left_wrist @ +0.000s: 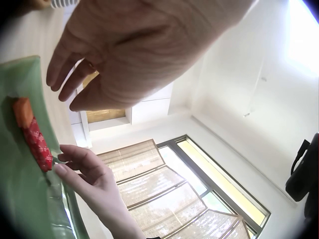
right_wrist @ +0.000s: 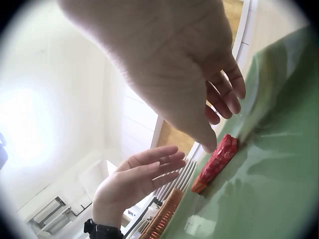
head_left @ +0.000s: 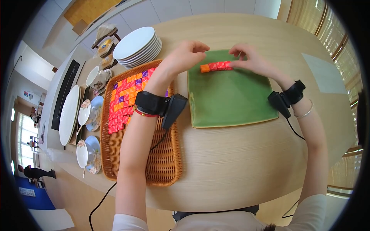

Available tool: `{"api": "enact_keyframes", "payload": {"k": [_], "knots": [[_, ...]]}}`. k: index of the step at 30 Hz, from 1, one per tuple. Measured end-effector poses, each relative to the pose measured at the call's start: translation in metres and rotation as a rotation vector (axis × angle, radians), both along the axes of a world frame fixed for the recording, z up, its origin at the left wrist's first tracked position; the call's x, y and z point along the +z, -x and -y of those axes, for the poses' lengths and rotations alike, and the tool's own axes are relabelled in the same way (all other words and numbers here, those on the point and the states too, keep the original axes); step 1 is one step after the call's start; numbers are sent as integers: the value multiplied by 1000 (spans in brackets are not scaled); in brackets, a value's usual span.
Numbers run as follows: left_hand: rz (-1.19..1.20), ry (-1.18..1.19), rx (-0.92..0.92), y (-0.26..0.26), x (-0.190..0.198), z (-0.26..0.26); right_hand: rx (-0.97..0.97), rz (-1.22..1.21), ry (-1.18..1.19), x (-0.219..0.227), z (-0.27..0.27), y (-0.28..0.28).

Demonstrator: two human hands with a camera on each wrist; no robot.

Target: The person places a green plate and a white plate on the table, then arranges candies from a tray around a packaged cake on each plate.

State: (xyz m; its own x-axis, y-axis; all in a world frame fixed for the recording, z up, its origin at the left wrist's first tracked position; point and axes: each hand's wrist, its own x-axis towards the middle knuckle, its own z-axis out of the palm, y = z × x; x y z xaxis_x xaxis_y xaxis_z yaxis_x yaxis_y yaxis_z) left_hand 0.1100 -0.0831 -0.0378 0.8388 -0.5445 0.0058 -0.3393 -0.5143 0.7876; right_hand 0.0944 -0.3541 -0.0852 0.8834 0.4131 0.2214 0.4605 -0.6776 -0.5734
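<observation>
Bare forearms with black straps (head_left: 133, 173) extended over pale wooden desk (head_left: 227, 161) | row of orange and red patterned small blocks (head_left: 216, 66) set on square green glazed plate (head_left: 235, 98), toward far edge | left hand (head_left: 184, 57): fingers loosely bent, unfilled, beside orange end | right hand (head_left: 252, 61): fingers parted, thumb by red end, contact cannot be told | brown wicker basket (head_left: 163, 158) placed left of plate

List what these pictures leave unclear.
- Head view: some basket contents, behind the left forearm.
- Head view: the distant person's details, too small.
- Left wrist view: the green plate's remainder, beyond the left edge.
- Right wrist view: any right hand contact with the red pieces, behind the thumb.
</observation>
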Motion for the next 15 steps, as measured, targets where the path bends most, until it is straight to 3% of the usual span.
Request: {"api": "enact_keyframes", "payload": {"k": [6, 8, 10, 12, 14, 15], "knots": [[2, -49, 44, 4, 22, -9, -186, 63, 19, 6, 38, 37], [-11, -55, 68, 18, 35, -7, -358, 87, 38, 1, 45, 56], [-258, 340, 198, 44, 39, 0, -403, 82, 90, -5, 56, 68], [-351, 397, 139, 77, 38, 0, -447, 74, 141, -2, 54, 82], [-554, 543, 299, 102, 27, 3, -504, -308, 52, 11, 44, 97], [-581, 553, 224, 108, 20, 1, -499, -311, 52, 7, 42, 101]]}}
